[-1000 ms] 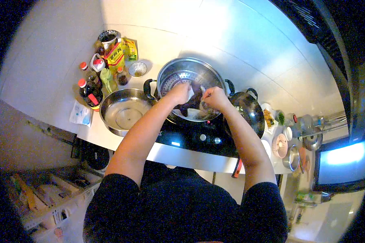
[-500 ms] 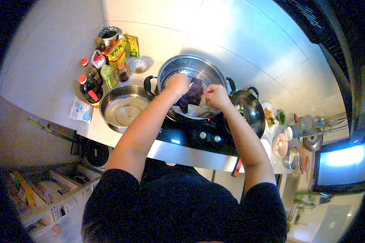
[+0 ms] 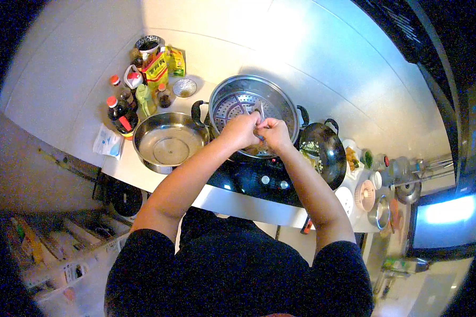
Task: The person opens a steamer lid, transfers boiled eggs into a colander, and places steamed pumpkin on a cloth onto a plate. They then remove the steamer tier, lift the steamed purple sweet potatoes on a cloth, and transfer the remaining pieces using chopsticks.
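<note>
A steel steamer pot with black side handles stands on the stove; its perforated bottom shows beyond my hands. Over its near half, my left hand and my right hand meet with fingers pinched together. Between them pokes up a small pale and dark piece, too small and blurred to name. My hands and forearms hide the near part of the pot.
Left of the pot is a wide steel pan, with sauce bottles and seasoning bags behind it. On the right sits a black wok with chopped food in it, then several dishes. Stove knobs line the front.
My hands have come together over the pot's near half. The dark purple thing and the clear plastic that lay between them are no longer seen. The view has shifted slightly.
</note>
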Tool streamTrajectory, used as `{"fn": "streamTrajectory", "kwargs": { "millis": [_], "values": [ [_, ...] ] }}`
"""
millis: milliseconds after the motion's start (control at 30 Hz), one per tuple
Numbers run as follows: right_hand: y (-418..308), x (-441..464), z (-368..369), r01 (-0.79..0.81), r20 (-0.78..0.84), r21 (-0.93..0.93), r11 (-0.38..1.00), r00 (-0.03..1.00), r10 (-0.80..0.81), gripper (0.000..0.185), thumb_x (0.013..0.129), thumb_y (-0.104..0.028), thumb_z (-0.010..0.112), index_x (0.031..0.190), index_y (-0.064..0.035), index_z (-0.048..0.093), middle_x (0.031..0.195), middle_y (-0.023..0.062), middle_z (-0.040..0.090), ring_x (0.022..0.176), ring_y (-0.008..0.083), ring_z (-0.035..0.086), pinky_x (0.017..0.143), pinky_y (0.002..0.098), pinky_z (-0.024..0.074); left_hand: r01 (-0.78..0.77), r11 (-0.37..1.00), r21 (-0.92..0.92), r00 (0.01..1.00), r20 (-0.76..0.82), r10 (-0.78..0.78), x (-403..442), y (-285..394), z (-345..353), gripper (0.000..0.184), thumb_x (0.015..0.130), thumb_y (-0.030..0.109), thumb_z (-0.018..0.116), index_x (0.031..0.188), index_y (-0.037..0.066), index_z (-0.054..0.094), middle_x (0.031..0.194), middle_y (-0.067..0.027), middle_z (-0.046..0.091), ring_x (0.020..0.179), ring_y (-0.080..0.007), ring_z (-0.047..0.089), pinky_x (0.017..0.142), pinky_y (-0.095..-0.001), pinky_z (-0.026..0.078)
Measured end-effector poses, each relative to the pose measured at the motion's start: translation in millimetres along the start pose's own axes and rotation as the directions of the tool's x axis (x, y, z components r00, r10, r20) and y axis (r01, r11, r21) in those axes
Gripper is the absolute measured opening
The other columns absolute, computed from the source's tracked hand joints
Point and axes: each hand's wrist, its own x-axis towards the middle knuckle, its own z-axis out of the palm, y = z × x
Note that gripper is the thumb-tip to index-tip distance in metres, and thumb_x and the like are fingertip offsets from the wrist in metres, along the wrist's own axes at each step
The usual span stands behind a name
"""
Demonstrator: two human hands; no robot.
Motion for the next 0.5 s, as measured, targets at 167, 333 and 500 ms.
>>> {"fn": "streamTrajectory", "kwargs": {
  "millis": [167, 333, 500],
  "values": [
    [-2.9, -4.6, -2.3, 0.122, 0.014, -0.132, 0.984, 0.993, -0.121, 0.003, 0.067, -0.001, 0.062, 0.069, -0.0015, 0.06, 0.066, 0.004, 0.06, 0.058, 0.0097, 0.055, 0.059, 0.024, 0.0447, 0.122, 0.988, 0.094, 0.987, -0.116, -0.11, -6.7, 6.8, 15.7, 0.018, 0.066, 0.01, 0.059, 0.084, 0.009, 0.056, 0.076, -0.0165, 0.059, 0.074, -0.0341, 0.058, 0.066, -0.0435, 0.046],
    [-14.7, 2.1, -35.5, 0.114, 0.005, -0.159, 0.981, 0.993, -0.115, 0.009, 0.067, -0.01, 0.065, 0.071, -0.0029, 0.063, 0.064, 0.0067, 0.062, 0.058, 0.0129, 0.056, 0.057, 0.0272, 0.0454, 0.091, 0.994, 0.059, 0.987, -0.139, -0.082, -3.4, -7.4, 26.1, 0.009, 0.064, 0.01, 0.06, 0.073, 0.008, 0.06, 0.074, -0.0169, 0.06, 0.073, -0.0337, 0.059, 0.064, -0.0432, 0.046],
    [-38.9, 45.8, -59.8, -0.073, -0.118, -0.465, 0.882, 0.993, 0.02, 0.036, 0.073, -0.035, 0.061, 0.08, 0.0003, 0.064, 0.062, 0.0111, 0.061, 0.056, 0.0191, 0.058, 0.053, 0.0297, 0.0443, 0.029, 0.999, 0.016, 0.999, -0.046, -0.029, -2.6, -11.9, 17.0, 0.005, 0.063, 0.008, 0.06, 0.068, 0.006, 0.06, 0.071, -0.017, 0.06, 0.069, -0.0336, 0.059, 0.062, -0.0425, 0.046]
  ]
}}
